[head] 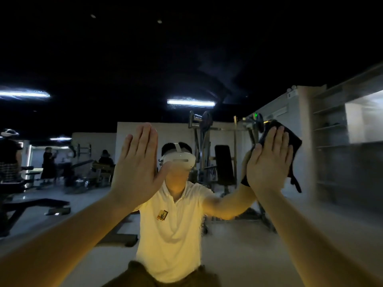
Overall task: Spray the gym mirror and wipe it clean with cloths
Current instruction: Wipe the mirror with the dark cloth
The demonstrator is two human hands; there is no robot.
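Shows dim gym benches (41, 204) reflected at far left. Holds the left hand (136, 162) up flat, fingers straight and together, palm toward the mirror (186, 48). Presses a dark cloth (294, 141) to the glass on the right under the flat, straight-fingered right hand (269, 162), one corner dangling.

Left hand (137, 162) flat on the mirror (228, 235), right hand (268, 162) to its right, cloth (294, 146) under that palm.
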